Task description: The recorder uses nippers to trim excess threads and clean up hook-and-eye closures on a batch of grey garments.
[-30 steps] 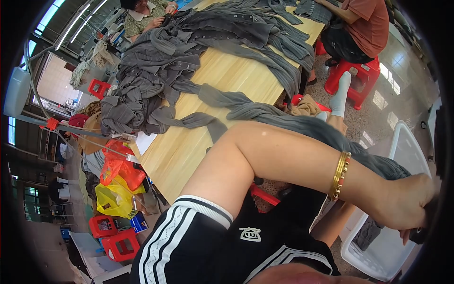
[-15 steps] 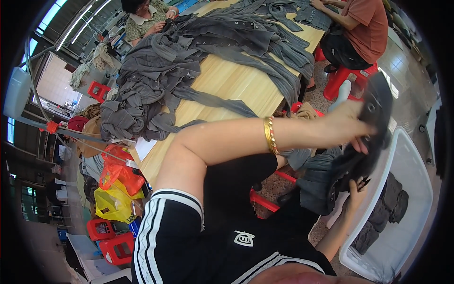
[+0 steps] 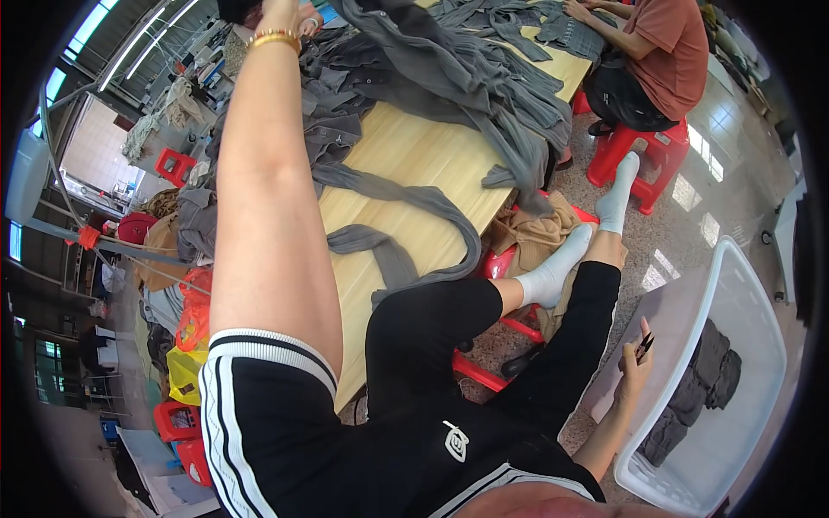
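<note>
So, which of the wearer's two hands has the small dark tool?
The right hand, beside the white tub, has the tool in its grip. The left hand, with the gold bracelet, is partly cut off by the top edge.

From my seat I lose the left hand (image 3: 281,12) past the worktop's (image 3: 406,147) far-left corner: the top edge crops it, so I can't read its grip. Grey cloth (image 3: 414,56) is cut off there too. The left arm (image 3: 276,190) hides the worktop's left edge and part of a yellow bag (image 3: 183,375). The dark tool (image 3: 644,346) in the right hand (image 3: 636,369) — too small for me to identify.
</note>
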The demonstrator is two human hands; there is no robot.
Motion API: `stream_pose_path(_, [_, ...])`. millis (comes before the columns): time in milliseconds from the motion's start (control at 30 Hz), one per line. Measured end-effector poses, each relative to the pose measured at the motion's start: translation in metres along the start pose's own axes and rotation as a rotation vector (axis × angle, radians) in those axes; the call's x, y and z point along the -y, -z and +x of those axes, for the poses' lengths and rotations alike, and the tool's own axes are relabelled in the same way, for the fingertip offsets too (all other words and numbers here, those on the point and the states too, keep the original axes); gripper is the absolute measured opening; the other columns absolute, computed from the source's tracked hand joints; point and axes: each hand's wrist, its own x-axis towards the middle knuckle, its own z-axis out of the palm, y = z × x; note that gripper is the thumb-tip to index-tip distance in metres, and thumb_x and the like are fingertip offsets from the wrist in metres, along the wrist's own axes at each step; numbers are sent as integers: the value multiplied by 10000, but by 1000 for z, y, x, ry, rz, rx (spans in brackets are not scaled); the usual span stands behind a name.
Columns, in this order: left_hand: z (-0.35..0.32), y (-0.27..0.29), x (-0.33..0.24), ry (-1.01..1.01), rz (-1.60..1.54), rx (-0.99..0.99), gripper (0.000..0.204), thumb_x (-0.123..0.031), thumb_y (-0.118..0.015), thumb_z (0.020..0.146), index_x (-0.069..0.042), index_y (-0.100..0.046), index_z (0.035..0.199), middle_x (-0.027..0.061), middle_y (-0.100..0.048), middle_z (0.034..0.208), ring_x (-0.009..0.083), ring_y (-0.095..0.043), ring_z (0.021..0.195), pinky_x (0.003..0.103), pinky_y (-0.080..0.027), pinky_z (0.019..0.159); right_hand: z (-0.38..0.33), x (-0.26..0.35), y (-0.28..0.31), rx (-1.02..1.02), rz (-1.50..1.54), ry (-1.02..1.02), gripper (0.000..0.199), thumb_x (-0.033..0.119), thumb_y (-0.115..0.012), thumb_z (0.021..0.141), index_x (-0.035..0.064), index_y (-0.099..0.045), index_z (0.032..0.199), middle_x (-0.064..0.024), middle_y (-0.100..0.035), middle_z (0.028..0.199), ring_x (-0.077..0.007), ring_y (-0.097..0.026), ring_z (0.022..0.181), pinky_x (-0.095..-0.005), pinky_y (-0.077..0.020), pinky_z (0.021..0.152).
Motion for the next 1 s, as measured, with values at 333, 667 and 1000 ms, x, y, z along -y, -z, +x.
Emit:
stream_pose_path(333, [-227,239,249,6,804,-644,322,-196,-787,804,-101,-774,1112,119,-769,1070,248,-723,1009,342,-519,927,-7,-19,16,-77,-106,-126,414,361,-502,1085,27,-679,1254,76,-481,708,3,-395,573,-181,-248,502])
stream_pose_path(667, [-254,307,207,116,1106,-528,1112,-460,-839,759,-197,-183,1617,295,-393,1494,472,-529,1302,501,-474,1065,-5,-20,-16,84,-157,-253,338,303,-586,1056,49,-713,1239,91,-474,762,10,-342,562,-183,-235,491])
stream_pose_path(1000, [-219,302,209,185,1610,-228,445,-350,-685,927,-142,-610,1312,178,-693,1253,341,-646,1212,492,-525,985,-8,-42,-16,14,-175,-194,246,234,-647,1023,63,-750,1167,126,-452,715,18,-354,588,-180,-219,524])
